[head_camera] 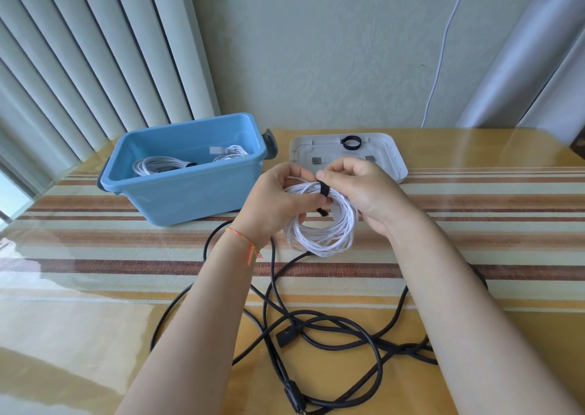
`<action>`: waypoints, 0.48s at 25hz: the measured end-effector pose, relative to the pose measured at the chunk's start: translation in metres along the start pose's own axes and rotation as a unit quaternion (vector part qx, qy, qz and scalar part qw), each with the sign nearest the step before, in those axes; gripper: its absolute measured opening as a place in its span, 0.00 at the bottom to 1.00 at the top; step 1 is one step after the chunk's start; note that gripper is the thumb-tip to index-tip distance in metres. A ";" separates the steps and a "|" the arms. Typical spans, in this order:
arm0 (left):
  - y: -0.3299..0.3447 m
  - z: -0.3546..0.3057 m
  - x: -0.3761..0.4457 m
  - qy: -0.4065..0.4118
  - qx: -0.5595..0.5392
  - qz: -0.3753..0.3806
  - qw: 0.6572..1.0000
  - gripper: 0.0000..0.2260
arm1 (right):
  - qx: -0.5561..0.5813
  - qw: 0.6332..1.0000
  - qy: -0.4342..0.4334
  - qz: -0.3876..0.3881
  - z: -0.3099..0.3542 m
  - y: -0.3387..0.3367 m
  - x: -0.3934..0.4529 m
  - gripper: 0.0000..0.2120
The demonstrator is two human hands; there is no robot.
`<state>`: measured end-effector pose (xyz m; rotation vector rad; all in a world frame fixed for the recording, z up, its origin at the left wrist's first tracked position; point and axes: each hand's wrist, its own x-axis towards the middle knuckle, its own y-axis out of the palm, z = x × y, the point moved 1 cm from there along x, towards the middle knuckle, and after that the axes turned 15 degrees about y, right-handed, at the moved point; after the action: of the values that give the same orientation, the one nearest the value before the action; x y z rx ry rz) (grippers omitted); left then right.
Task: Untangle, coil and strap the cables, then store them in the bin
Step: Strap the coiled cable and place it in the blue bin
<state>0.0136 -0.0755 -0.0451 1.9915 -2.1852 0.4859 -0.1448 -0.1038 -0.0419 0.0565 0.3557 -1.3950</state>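
Left hand (272, 199) grips white cable coil (323, 224) steady so right hand (357, 186) fingers pinch black strap (324, 190) closed; bin (186, 189) near worktop's far-left corner

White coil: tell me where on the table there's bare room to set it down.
Bare striped table lies right of the right hand, in front of the white lid. A second patch lies left of the left hand, in front of the blue bin. The near centre is crowded with the tangled black cable. The white coil is held above the table.
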 end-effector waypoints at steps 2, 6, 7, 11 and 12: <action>-0.001 0.001 0.000 0.008 0.012 -0.005 1.000 0.11 | -0.036 0.999 -0.014 -0.010 0.001 0.000 -0.002 0.07; 0.001 0.005 0.000 0.036 0.036 -0.016 0.999 0.11 | -0.094 0.995 -0.024 -0.012 -0.001 -0.002 -0.001 0.25; 0.002 0.006 0.001 0.042 0.043 -0.014 0.998 0.12 | -0.109 0.994 -0.020 -0.001 -0.002 -0.001 -0.001 0.32; 0.002 0.009 0.002 0.053 0.039 0.013 0.998 0.12 | -0.115 0.992 0.027 0.032 -0.004 0.000 0.000 0.34; 0.002 0.011 0.002 0.060 0.050 0.020 0.997 0.10 | -0.102 0.993 0.038 0.036 -0.005 -0.001 0.000 0.29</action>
<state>0.0131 -0.0805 -0.0548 1.9156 -2.1715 0.7148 -0.1465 -0.1029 -0.0461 -0.0455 0.5530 -1.2803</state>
